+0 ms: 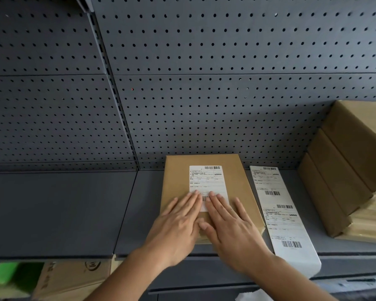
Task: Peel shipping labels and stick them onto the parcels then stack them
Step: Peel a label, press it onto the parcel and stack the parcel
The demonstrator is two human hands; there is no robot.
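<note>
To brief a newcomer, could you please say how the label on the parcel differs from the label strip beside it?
The label is single, on the parcel; the label strip is longer, on the shelf. Left hand and right hand press the label; the label strip lies untouched. Both are white, barcoded.

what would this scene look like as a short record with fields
parcel: flat brown cardboard parcel on grey metal shelf
label: white printed shipping label on parcel top
hands: left hand and right hand flat, side by side, fingers pressing label's lower part
spare labels: long white label strip right of parcel
stack: brown cardboard parcels piled far right
</note>
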